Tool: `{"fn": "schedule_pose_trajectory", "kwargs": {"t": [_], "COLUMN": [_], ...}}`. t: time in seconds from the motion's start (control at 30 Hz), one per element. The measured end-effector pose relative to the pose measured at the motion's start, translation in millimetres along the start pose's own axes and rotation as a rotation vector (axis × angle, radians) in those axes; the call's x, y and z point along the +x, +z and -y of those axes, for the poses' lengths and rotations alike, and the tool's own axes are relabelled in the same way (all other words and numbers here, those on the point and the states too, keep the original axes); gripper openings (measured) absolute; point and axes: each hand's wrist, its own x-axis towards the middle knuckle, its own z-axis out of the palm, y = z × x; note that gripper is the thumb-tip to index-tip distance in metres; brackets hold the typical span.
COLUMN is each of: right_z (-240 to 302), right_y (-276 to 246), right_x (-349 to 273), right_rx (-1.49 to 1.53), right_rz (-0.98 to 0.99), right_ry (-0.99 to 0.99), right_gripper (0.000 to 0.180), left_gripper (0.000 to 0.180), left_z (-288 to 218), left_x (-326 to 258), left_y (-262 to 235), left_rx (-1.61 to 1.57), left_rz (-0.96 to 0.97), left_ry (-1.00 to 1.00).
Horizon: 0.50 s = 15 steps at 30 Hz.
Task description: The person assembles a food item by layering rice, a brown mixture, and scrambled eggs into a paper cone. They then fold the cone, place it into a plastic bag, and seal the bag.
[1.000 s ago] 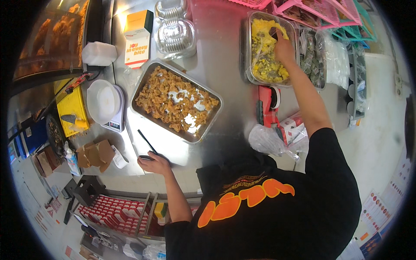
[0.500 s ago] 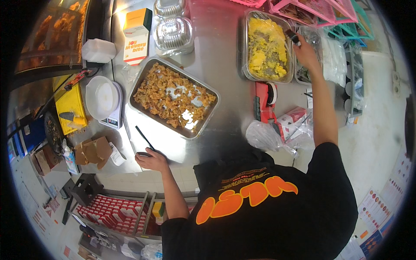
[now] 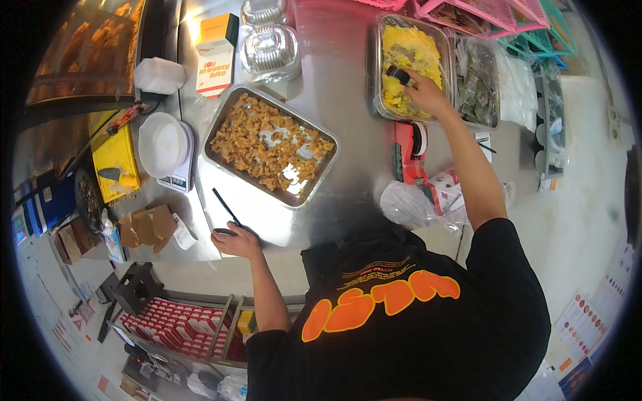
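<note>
The right hand [image 3: 428,95] reaches over the clear tub [image 3: 379,67] at the far right of the metal worktop [image 3: 358,154], its grip closed on a short black tool [image 3: 398,73]. The tool sits over the yellow food [image 3: 409,47] in that tub, though whether its end touches the food cannot be told. Near the front edge of the worktop, the left hand [image 3: 237,243] has its fingers bent round a dark thing [image 3: 225,232], which is too small to make out, and a thin black stick [image 3: 225,204] slants up and to the left from beside the thumb. Just beyond this hand stands a metal tray [image 3: 319,175], set askew, with brown crumbly food [image 3: 251,137] heaped mostly toward its left side and bare shiny patches showing through. To the left of the tray, a white bowl [image 3: 160,146] rests on a kitchen scale [image 3: 178,182]; behind the tray are clear lidded boxes [image 3: 269,53]. On the near side of the tub lies a red tape dispenser [image 3: 409,157], with a crumpled plastic bag [image 3: 406,206] nearer the person, and green packets [image 3: 476,87] lie just right of the tub.
</note>
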Motion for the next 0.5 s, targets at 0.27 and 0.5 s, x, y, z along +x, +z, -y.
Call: {"fn": "schedule_pose_trajectory", "kwargs": {"t": [0.27,0.5], "right_z": [-20,-3], "right_y": [-6,-4], "right_x": [2,-7], "right_rx": [-0.453,-0.127], "right_rz": [-0.087,0.049], "right_ry": [-0.177,0.16], "right_gripper": [0.054,0.055], "left_gripper": [0.064,0.063], "left_z": [0,0], "left_x": [-3,-3], "left_y": [-12,-11], "left_rx": [-0.012,0.0], "left_rz": [0.019,0.009], "left_ry": [0.002,-0.006]}}
